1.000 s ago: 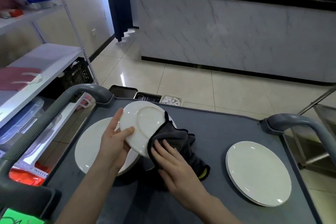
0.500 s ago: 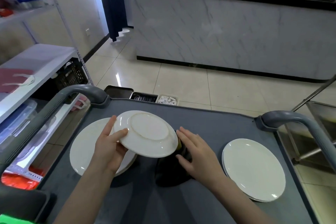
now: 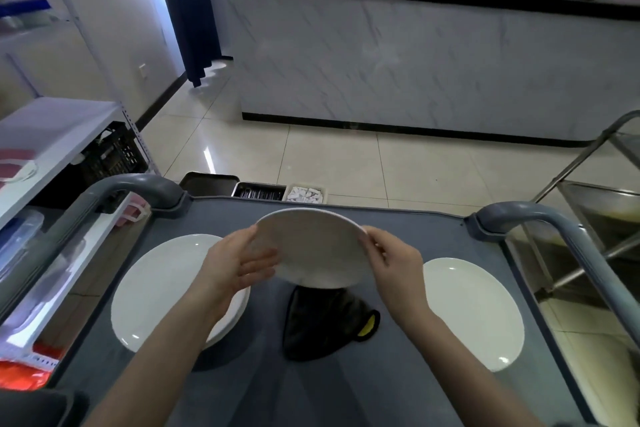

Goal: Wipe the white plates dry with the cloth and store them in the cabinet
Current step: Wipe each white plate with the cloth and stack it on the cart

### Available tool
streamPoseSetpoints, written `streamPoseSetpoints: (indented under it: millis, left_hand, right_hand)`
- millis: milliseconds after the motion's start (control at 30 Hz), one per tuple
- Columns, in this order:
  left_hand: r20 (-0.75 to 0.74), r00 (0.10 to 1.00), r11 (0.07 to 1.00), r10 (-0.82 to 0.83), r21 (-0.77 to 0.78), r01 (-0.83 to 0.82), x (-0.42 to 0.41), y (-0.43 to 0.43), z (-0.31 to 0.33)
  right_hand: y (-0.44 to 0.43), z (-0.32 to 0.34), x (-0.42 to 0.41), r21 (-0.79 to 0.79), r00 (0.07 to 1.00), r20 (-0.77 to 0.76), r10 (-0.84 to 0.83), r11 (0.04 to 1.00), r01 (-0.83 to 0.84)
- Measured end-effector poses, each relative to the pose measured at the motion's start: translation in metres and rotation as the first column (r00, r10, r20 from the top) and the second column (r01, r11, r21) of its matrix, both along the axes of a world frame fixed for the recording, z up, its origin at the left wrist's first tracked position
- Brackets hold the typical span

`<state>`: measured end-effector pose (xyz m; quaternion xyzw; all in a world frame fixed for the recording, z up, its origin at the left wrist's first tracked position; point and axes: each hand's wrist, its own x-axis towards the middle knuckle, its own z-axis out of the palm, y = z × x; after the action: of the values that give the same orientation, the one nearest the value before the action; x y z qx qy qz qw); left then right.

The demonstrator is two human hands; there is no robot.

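The dark cloth (image 3: 325, 322) lay crumpled on the grey cart (image 3: 398, 392), touched by neither hand, and everything else is placed from it. Just above and beyond the cloth, lifted clear of the cart top, was the held plate (image 3: 311, 246), white and tilted toward the camera. The left hand (image 3: 235, 263) gripped its left rim, with the thumb at the edge and the fingers spread across the near face. The right hand (image 3: 394, 263) pinched the opposite rim with curled fingers. To the left of the cloth sat a stack of white plates (image 3: 162, 288), partly hidden by the left forearm. To the right of the cloth lay another white plate (image 3: 474, 312); whether more lay under it I could not tell. With the cloth set down and both hands on one plate, the wiping of this plate looked finished or paused, and the step in hand seemed to be checking it or carrying it off. Which pile was dried I could not tell, and no cabinet was plainly in view. The next move would call for a steady two-sided grip, the plate kept near level, and a path away from the cloth that cleared the cart's raised handles.
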<state>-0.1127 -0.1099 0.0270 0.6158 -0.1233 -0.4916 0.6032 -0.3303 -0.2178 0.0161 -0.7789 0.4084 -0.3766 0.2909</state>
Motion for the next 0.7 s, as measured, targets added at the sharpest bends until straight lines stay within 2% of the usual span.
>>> streamPoseSetpoints:
  millis: [67,133,167,200,233,333,433,567,700]
  left_hand:
    - [0.317,0.938,0.989,-0.141,0.095,0.117,-0.002,-0.007,-0.004]
    - [0.612,0.751,0.967,-0.246,0.207,0.147,-0.001,-0.016,-0.01]
    - [0.71,0.637,0.952,-0.301,0.266,0.153,-0.002,-0.021,-0.013]
    - [0.754,0.559,0.937,-0.345,0.306,0.167,-0.003,-0.026,-0.017]
    - [0.751,0.541,0.925,-0.379,0.32,0.203,-0.006,-0.031,-0.021]
    - [0.603,0.679,0.906,-0.419,0.229,0.355,-0.023,-0.043,-0.034]
    - [0.503,0.785,0.928,-0.362,0.111,0.356,-0.044,-0.057,-0.042]
    - [0.41,0.851,0.941,-0.328,0.067,0.33,-0.072,-0.076,-0.051]
    - [0.379,0.867,0.944,-0.325,0.069,0.324,-0.1,-0.096,-0.058]
  right_hand:
    - [-0.006,0.002,-0.01,0.159,0.996,0.079,-0.038,0.987,0.025]
    - [-0.011,0.001,-0.021,0.275,0.986,0.13,-0.109,0.959,0.07]
    - [-0.013,0.001,-0.028,0.314,0.978,0.145,-0.147,0.945,0.095]
    - [-0.015,0.0,-0.034,0.351,0.97,0.159,-0.182,0.929,0.117]
    - [-0.016,-0.002,-0.041,0.387,0.961,0.174,-0.214,0.912,0.134]
    - [-0.017,-0.009,-0.063,0.522,0.933,0.208,-0.295,0.84,0.149]
    - [-0.017,-0.016,-0.085,0.635,0.89,0.244,-0.385,0.757,0.153]
    - [-0.02,-0.021,-0.114,0.603,0.879,0.179,-0.442,0.755,0.257]
    - [-0.026,-0.029,-0.148,0.574,0.884,0.07,-0.461,0.744,0.342]
